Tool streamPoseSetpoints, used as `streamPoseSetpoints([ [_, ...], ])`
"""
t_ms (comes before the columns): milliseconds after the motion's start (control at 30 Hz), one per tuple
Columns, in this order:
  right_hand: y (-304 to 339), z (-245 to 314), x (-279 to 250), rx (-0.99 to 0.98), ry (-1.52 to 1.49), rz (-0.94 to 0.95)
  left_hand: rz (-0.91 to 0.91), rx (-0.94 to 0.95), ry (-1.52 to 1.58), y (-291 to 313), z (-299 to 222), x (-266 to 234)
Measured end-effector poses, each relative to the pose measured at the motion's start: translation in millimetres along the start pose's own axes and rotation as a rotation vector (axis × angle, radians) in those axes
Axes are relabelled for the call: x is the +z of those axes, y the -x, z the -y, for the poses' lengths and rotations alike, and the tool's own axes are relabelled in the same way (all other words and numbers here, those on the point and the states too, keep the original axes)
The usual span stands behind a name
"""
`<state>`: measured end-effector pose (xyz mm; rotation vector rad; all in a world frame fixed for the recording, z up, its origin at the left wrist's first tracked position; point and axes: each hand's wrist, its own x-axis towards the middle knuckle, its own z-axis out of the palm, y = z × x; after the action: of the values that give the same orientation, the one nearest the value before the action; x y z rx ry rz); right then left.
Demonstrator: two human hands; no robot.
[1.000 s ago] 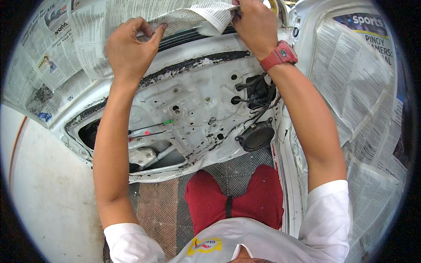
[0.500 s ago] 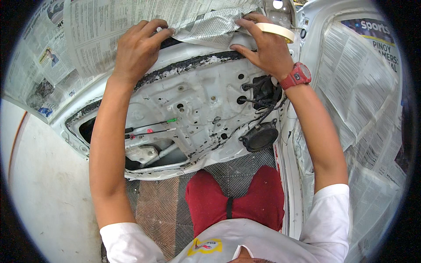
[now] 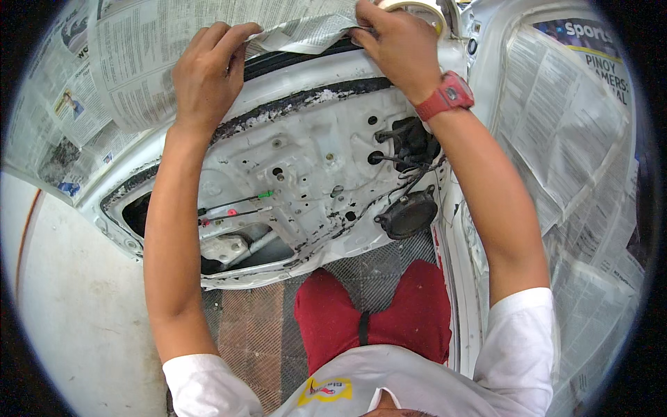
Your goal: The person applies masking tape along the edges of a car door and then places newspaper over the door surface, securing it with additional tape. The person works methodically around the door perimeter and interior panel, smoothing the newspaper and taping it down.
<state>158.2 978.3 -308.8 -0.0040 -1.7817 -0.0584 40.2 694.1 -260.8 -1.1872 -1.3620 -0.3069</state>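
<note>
A newspaper sheet (image 3: 299, 35) spans the top of a stripped white car door (image 3: 306, 149), its lower edge folded into a strip. At the left end of that fold, my left hand (image 3: 208, 69) is closed, pinching the paper between thumb and fingers. My right hand (image 3: 401, 52) grips the fold's other end, thumb and fingers pressed together. A roll of masking tape (image 3: 432, 14) shows just beyond my right hand, partly hidden by it; whether the fingers also hold it, I cannot tell. Beneath the paper, a dark window slot (image 3: 292, 61) is exposed.
A round black speaker (image 3: 410, 214) hangs by the door's lower right, near loose wiring (image 3: 410, 174). Two rods (image 3: 240, 208) cross the inner panel above a large opening. Newspaper (image 3: 563, 125) covers the car body at right. A ribbed mat (image 3: 253, 326) lies below.
Both hands have shifted slightly away from me, the right one also leftward. The paper's lower edge is lifted and folded narrower, baring more of the dark slot. The tape roll is now more hidden.
</note>
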Motion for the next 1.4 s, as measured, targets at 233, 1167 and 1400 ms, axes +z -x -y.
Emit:
streamPoseSetpoints([
  [233,3,-6,-3,-0.290,0.145,0.080,0.139,0.212,-0.049,5,7,-7],
  [1167,39,-56,-15,-0.323,0.051,-0.001,0.195,0.284,-0.223,-22,-41,36],
  [1400,49,-39,-41,-0.055,-0.071,-0.003,0.196,0.329,-0.107,-36,-49,43],
])
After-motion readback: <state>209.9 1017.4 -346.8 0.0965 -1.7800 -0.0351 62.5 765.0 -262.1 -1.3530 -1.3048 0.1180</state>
